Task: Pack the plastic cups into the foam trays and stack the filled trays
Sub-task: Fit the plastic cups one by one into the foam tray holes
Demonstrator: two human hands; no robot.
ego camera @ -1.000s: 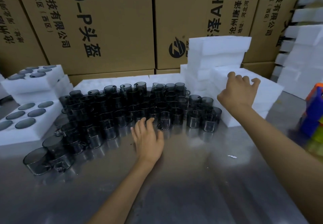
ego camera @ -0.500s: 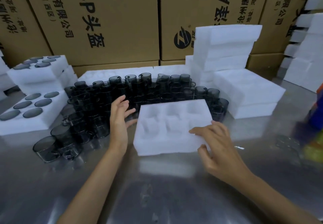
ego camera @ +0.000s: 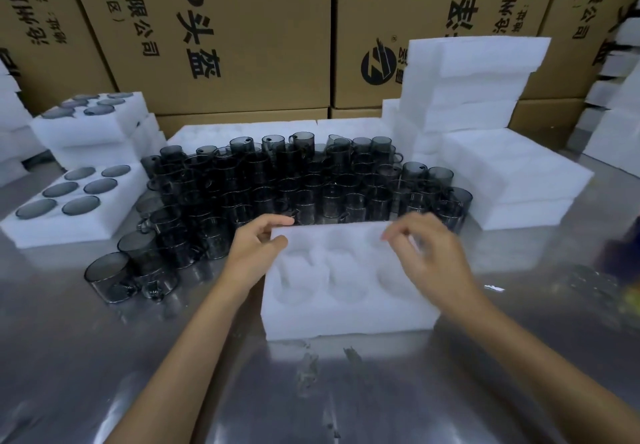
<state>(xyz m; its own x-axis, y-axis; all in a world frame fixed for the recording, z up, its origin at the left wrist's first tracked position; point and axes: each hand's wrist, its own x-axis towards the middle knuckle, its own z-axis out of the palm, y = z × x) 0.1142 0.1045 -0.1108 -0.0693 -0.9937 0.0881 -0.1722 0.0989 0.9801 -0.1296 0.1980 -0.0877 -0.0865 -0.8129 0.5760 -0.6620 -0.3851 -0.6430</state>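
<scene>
Foam tray [ego camera: 346, 315] sits empty in front of us on the metal table [ego camera: 104, 357], its six round pockets facing up, its far edge right against the near row of the plastic cups [ego camera: 294, 180]. Our left hand [ego camera: 254, 249] grips the tray's far left corner — thumb on the top face, fingers curled over the back edge. Our right hand [ego camera: 429, 256] hovers over the tray's right side with loosely bent fingers; it is blurred, and we cannot tell whether the fingertips touch the foam or pinch anything.

The dark, see-through cups stand crowded in a broad block across the middle of the table, a few lying on their sides at the near left. Left of them lies a filled tray [ego camera: 69, 215] with six cups seated in it, and behind that a stack of filled trays [ego camera: 100, 132]. To the right stand piles of empty trays [ego camera: 485, 104] — white, uneven. Cardboard boxes [ego camera: 225, 28] wall the back.
</scene>
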